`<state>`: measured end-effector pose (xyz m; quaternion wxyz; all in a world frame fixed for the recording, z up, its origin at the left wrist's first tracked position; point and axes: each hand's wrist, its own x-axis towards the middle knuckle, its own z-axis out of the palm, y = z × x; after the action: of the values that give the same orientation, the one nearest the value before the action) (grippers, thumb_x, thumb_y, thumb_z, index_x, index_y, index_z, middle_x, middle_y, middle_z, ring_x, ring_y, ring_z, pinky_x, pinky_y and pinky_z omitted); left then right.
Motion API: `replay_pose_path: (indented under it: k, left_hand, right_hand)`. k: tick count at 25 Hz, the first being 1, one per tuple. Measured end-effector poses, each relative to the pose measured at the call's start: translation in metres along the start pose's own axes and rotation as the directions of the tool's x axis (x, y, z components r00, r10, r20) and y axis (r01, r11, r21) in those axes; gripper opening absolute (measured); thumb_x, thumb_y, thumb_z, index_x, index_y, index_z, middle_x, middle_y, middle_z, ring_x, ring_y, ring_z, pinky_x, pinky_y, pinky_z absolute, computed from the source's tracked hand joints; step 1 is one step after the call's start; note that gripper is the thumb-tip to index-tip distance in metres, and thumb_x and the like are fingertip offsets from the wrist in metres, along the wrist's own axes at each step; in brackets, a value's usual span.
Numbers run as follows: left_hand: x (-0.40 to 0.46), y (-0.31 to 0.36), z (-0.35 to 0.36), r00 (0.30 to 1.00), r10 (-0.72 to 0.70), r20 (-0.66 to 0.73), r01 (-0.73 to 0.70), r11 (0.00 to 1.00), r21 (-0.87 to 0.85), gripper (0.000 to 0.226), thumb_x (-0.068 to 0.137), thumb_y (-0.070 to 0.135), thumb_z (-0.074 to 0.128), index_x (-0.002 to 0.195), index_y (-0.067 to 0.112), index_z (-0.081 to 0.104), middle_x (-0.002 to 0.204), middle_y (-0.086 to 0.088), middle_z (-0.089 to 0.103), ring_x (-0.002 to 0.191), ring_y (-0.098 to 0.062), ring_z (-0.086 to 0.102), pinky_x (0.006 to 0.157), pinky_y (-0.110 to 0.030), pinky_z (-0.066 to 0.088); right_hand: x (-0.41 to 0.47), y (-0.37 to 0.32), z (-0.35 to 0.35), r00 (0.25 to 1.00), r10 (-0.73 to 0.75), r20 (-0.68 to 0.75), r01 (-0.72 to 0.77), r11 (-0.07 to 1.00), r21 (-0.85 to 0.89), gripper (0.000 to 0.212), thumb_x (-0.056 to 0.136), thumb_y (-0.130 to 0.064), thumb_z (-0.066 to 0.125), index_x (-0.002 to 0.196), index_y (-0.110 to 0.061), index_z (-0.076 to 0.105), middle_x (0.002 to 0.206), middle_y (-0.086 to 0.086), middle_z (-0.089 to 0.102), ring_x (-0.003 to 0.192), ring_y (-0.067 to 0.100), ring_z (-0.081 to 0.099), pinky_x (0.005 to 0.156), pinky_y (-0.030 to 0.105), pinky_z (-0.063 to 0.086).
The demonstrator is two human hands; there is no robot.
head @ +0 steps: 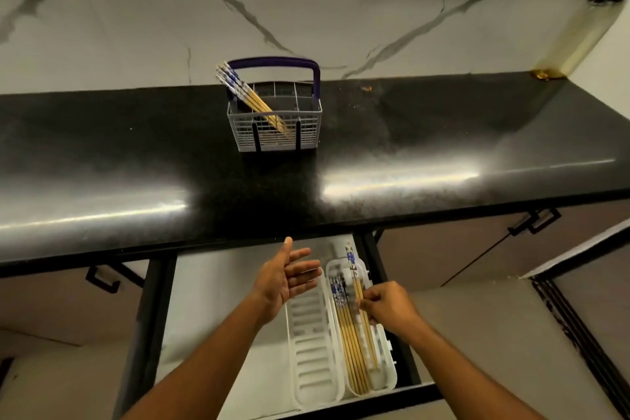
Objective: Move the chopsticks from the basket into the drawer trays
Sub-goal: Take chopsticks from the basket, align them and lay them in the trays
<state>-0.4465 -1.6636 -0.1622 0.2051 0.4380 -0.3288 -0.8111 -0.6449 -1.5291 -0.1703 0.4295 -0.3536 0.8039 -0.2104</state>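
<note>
- Currently mid-task: right hand (385, 309) pinches a few chopsticks (361, 314), laying them into the right tray (388, 372) of the open drawer (218, 300), beside those already lying there.
- Left hand (283, 280) spread open above the empty left tray (313, 351), holding nothing.
- More chopsticks (249, 97) lean in the basket (276, 126) on the counter (443, 133).
- Next, likely: let go, reach up to the basket.
- Black glossy counter, marble-look wall behind, cabinet doors below.

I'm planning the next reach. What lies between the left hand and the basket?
In the head view, only bare black countertop and its front edge lie between the left hand and the basket; nothing stands there.
</note>
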Motion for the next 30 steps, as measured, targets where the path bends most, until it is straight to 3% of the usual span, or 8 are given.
replay_pose_path:
  k: [4, 8, 16, 30]
  left_hand:
    - [0.002, -0.029, -0.013, 0.997, -0.051, -0.060, 0.050, 0.999, -0.011, 0.051, 0.099, 0.049, 0.047, 0.119, 0.007, 0.066, 0.108, -0.021, 0.075, 0.100, -0.036, 0.073, 0.077, -0.041, 0.063]
    - [0.007, -0.044, -0.018, 0.989, -0.048, -0.137, 0.060, 0.995, 0.084, 0.037, 0.100, 0.035, 0.053, 0.118, 0.006, 0.067, 0.102, -0.020, 0.076, 0.095, -0.035, 0.075, 0.076, -0.040, 0.063]
    - [0.013, -0.060, -0.026, 0.981, -0.096, -0.168, 0.117, 0.986, 0.119, 0.030, 0.099, 0.028, 0.057, 0.116, 0.006, 0.067, 0.101, -0.021, 0.076, 0.096, -0.035, 0.074, 0.087, -0.046, 0.060]
    - [0.015, -0.058, -0.037, 0.982, -0.143, -0.123, 0.154, 0.984, 0.089, 0.033, 0.098, 0.029, 0.058, 0.121, 0.005, 0.063, 0.104, -0.025, 0.075, 0.098, -0.037, 0.073, 0.081, -0.042, 0.062]
  right_hand:
    - [0.006, 0.009, 0.035, 0.981, 0.064, -0.183, -0.134, 0.907, -0.400, 0.019, 0.096, -0.017, 0.057, 0.087, -0.011, 0.074, 0.078, 0.003, 0.071, 0.066, 0.016, 0.067, 0.059, 0.029, 0.055]
    - [0.020, 0.009, 0.065, 0.978, 0.104, -0.180, -0.188, 0.814, -0.549, 0.020, 0.093, -0.002, 0.053, 0.101, -0.010, 0.070, 0.096, 0.006, 0.074, 0.086, 0.021, 0.072, 0.067, 0.028, 0.056]
    - [0.049, 0.007, 0.077, 0.980, 0.149, -0.130, -0.197, 0.704, -0.682, 0.014, 0.094, -0.006, 0.059, 0.101, -0.010, 0.070, 0.097, 0.004, 0.074, 0.087, 0.018, 0.073, 0.067, 0.031, 0.059]
    - [0.060, 0.016, 0.082, 0.978, 0.186, -0.097, -0.201, 0.699, -0.686, 0.016, 0.097, -0.009, 0.055, 0.109, -0.007, 0.066, 0.103, 0.008, 0.073, 0.090, 0.019, 0.072, 0.073, 0.030, 0.060]
